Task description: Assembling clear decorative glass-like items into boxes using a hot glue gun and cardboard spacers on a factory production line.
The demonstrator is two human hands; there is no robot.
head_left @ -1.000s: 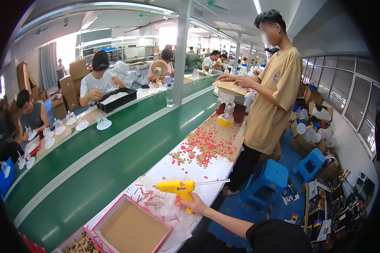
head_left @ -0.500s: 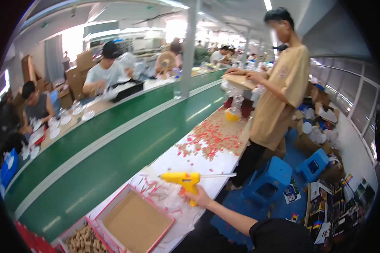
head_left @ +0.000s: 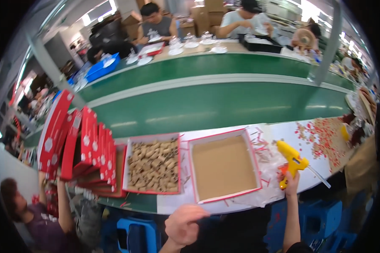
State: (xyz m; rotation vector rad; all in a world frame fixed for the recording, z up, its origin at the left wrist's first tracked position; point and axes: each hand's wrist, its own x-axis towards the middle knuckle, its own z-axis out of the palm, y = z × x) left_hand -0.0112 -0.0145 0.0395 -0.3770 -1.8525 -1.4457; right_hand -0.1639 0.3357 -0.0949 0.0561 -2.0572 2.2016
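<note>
My right hand (head_left: 290,182) grips a yellow glue gun (head_left: 292,157) by its handle, its nozzle pointing up and left; a clear glue stick (head_left: 319,176) pokes out of its back end. Over the table's front edge, my left hand (head_left: 183,225) hovers with loosely bent fingers, the index stretched to the right and nothing visible in it. Beyond it lies a shallow box (head_left: 190,168) with a pink-red rim and a bare brown bottom. To the left of that, a red-rimmed box (head_left: 180,164) holds many small tan cork-like pieces (head_left: 153,165).
Stacked red boxes (head_left: 86,145) stand at the left, beside a person (head_left: 33,219). Clear plastic and red scraps (head_left: 268,162) lie near the glue gun; red and tan bits (head_left: 321,137) spread farther right. A green conveyor belt (head_left: 207,103) runs behind; people work across it. Blue stools (head_left: 321,217) stand below.
My view has swung left, bringing the cork box and red stack into full sight. My left hand has come into view. The glue gun stays in my right hand, its nozzle now tilted up.
</note>
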